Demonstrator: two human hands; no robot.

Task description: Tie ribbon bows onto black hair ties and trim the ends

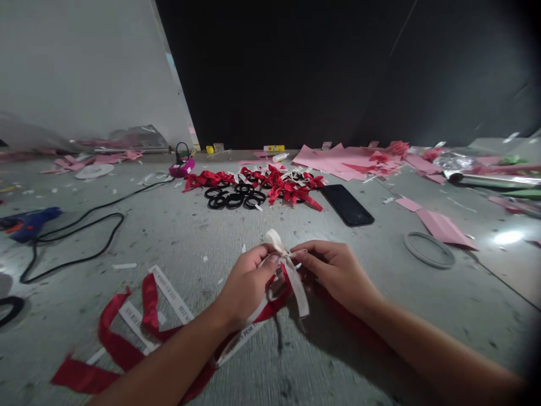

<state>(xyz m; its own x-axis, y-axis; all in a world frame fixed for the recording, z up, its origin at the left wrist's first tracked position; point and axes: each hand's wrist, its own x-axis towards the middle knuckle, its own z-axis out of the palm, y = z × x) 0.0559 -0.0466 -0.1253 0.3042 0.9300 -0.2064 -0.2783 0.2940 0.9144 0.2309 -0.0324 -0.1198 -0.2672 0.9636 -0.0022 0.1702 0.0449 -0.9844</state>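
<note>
Pinching a white ribbon (pixel 291 276) and a red ribbon (pixel 276 301) together near the front edge of the table (pixel 177 231), knot half made. Left hand (pixel 247 285) gripping the ribbon loop tight, right hand (pixel 333 270) pinching the knot with fingertips. Trailing loose red and white strips (pixel 139 324) toward the front left corner. Lying farther back, near the middle: a pile of finished red bows (pixel 270 183) beside black rings (pixel 234 198), so many done already. Resting just right of them, a phone (pixel 346 204). Sitting at the left edge, a blue glue gun (pixel 29 223).
</note>
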